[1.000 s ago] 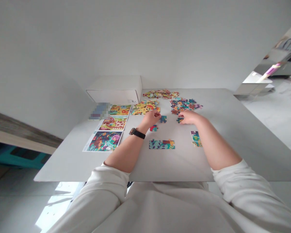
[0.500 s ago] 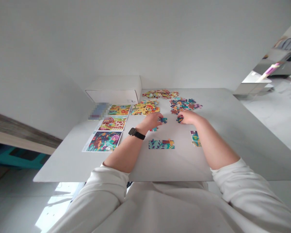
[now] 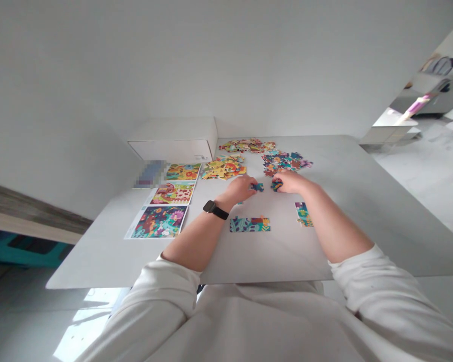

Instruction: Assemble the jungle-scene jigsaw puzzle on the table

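My left hand [image 3: 243, 189], with a black watch on its wrist, is closed on a teal puzzle piece [image 3: 259, 187]. Facing it from the right, my right hand [image 3: 288, 181] pinches a dark puzzle piece [image 3: 275, 185] with some orange on it. A small gap separates the two pieces. Nearer me lies a joined strip of teal pieces [image 3: 250, 224]. A short joined section [image 3: 304, 214] lies beside my right forearm. Behind my hands is a heap of dark blue and purple pieces [image 3: 285, 162]. Part of another piece shows beside my left wrist, mostly hidden.
Yellow pieces [image 3: 222, 168] and a mixed heap [image 3: 247, 146] lie toward the wall. A white box [image 3: 173, 148] stands at the back left of the table [image 3: 264, 261]. Picture sheets [image 3: 160, 221] lie to the left, near a pixelated flat item.
My hands have come closer together, each with its piece, so the gap between the pieces is narrower. The view has shifted slightly.
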Motion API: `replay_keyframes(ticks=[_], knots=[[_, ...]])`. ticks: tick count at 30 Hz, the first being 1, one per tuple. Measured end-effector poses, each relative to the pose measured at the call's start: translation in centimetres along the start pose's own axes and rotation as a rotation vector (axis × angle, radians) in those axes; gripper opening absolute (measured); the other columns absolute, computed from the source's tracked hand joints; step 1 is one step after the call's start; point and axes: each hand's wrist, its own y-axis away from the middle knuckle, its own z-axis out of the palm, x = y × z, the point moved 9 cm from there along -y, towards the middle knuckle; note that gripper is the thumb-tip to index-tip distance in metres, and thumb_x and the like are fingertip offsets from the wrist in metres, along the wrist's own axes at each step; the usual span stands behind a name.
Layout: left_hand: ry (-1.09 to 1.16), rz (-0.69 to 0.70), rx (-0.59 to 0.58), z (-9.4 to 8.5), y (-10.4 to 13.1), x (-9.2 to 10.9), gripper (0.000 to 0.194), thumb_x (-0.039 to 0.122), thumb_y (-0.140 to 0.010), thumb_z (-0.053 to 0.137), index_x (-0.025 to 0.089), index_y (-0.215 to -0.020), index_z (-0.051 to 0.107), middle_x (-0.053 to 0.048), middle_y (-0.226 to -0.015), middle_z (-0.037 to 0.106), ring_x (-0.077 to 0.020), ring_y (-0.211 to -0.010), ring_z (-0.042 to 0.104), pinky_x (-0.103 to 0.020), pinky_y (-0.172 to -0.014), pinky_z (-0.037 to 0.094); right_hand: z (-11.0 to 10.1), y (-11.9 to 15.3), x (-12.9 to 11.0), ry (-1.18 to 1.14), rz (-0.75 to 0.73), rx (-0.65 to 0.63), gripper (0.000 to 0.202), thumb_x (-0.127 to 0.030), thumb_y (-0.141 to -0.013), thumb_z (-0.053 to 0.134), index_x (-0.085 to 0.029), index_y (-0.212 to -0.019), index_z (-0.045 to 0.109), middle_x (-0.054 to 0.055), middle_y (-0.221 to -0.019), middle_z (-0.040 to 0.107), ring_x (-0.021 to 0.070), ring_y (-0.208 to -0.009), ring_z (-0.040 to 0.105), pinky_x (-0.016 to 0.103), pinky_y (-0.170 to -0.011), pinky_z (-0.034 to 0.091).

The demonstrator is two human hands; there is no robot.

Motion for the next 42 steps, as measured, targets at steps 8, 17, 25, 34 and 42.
replay_keyframes(ticks=[8, 17, 25, 34, 42], knots=[[-0.031, 0.068, 0.007, 0.3, -0.4, 0.9, 0.026, 0.028, -0.096, 0.071, 0.022, -0.119, 0.082, -0.01, -0.118, 0.077, -0.0257, -0.113, 0.071, -0.034, -0.102, 0.055, 0.2, 0.5, 1.4, -0.05, -0.001, 0.021, 0.043, -0.02, -0.085, 0.083, -0.022, -0.128, 0.078, 0.012, -0.131, 0.075, 0.0282, -0.119, 0.069, 0.032, -0.1, 0.052], [0.009, 0.042, -0.068, 0.2, -0.3, 0.2, 0.025, 0.029, -0.094, 0.071, 0.024, -0.116, 0.082, -0.008, -0.123, 0.076, -0.025, -0.114, 0.072, -0.032, -0.102, 0.056, -0.4, 1.0, 1.6, -0.127, 0.002, 0.022, 0.045, -0.017, -0.083, 0.085, -0.022, -0.127, 0.08, 0.014, -0.13, 0.074, 0.0283, -0.115, 0.071, 0.034, -0.1, 0.054], [0.201, 0.01, -0.035, -4.5, -2.9, -1.5, 0.028, 0.04, -0.095, 0.063, 0.023, -0.11, 0.08, -0.006, -0.102, 0.079, -0.0206, -0.087, 0.072, -0.031, -0.08, 0.053, -3.2, 1.0, 7.2, -0.35, 0.097, 0.118, 0.036, -0.016, -0.09, 0.075, -0.021, -0.126, 0.078, 0.008, -0.11, 0.08, 0.0187, -0.09, 0.072, 0.028, -0.082, 0.053], [0.199, -0.101, 0.01, -9.5, -6.1, -0.4, 0.05, 0.059, -0.099, 0.052, 0.022, -0.066, 0.062, 0.001, -0.053, 0.054, -0.0151, -0.053, 0.048, -0.03, -0.054, 0.029, -4.8, -0.3, 13.6, -0.356, 0.287, 0.143, 0.025, -0.018, -0.091, 0.068, -0.021, -0.112, 0.082, 0.002, -0.091, 0.081, 0.017, -0.079, 0.07, 0.024, -0.068, 0.048], [0.063, -0.045, 0.113, -10.2, -7.0, -1.1, 0.053, 0.055, -0.101, 0.049, 0.022, -0.06, 0.044, 0.0, -0.057, 0.049, -0.0159, -0.056, 0.041, -0.033, -0.059, 0.024, -5.1, -4.0, 14.4, -0.243, 0.416, 0.187, 0.025, -0.024, -0.095, 0.069, -0.024, -0.117, 0.081, 0.005, -0.111, 0.083, 0.0194, -0.094, 0.075, 0.025, -0.075, 0.051]])
